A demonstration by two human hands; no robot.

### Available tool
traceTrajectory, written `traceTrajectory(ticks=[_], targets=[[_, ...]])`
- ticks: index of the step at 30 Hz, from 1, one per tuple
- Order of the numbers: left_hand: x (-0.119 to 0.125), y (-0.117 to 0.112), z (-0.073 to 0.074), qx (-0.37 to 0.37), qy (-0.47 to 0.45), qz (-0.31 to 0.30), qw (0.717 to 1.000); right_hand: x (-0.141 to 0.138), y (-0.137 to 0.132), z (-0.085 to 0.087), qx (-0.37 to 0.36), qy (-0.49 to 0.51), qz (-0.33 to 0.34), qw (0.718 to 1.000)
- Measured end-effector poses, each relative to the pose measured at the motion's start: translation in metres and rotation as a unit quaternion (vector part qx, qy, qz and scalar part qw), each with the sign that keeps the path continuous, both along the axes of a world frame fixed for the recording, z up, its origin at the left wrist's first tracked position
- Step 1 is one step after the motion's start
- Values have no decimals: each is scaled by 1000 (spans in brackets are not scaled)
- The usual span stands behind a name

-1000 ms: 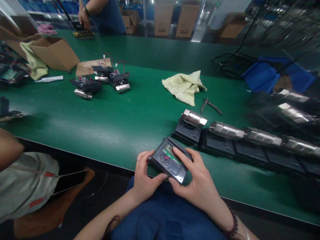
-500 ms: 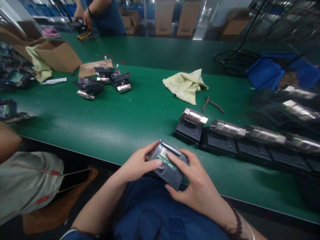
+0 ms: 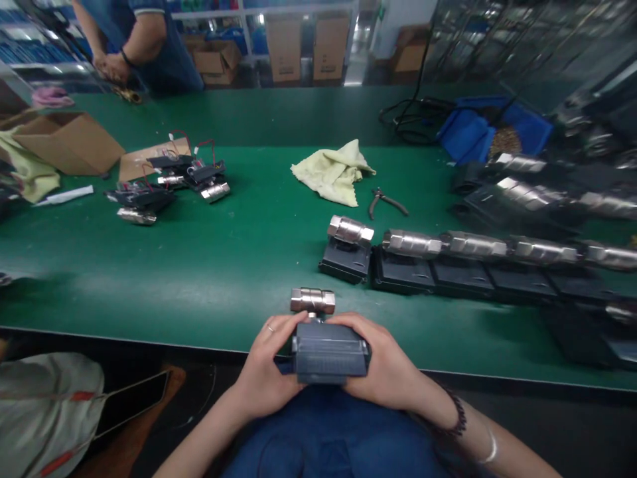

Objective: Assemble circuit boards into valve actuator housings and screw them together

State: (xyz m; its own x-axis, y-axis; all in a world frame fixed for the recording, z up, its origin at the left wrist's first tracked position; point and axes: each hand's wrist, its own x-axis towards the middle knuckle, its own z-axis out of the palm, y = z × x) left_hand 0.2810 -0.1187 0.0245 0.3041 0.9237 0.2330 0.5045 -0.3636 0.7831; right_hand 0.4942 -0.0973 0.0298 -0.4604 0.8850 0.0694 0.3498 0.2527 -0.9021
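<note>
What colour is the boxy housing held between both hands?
The housing is dark grey, as the head view shows.

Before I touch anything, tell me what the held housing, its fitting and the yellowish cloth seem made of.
Held housing: probably plastic, dark grey, with a soft sheen and straight ridges.
Fitting: metal, judging by bright silvery highlights; which metal is unclear.
Yellowish cloth: woven or knitted fabric, matt, loosely creased.
</note>
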Motion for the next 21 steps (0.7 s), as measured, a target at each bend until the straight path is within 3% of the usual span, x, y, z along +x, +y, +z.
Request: traceTrajectory(ticks=[4, 7, 10, 13, 21], targets=[[27, 15, -21, 234, 29, -53, 970, 29, -7, -23, 226, -36, 22, 973], [53, 26, -41, 331, 36, -96, 938, 57, -14, -41, 330, -111, -9, 937], [74, 29, -54, 334, 46, -185, 923, 88, -23, -54, 417, -193, -80, 885], [81, 27, -61, 313, 67, -262, 911, 122, -35, -60, 456, -255, -137, 842], [69, 31, -65, 263, 34, -169, 949, 221, -57, -57, 409, -367, -289, 784]])
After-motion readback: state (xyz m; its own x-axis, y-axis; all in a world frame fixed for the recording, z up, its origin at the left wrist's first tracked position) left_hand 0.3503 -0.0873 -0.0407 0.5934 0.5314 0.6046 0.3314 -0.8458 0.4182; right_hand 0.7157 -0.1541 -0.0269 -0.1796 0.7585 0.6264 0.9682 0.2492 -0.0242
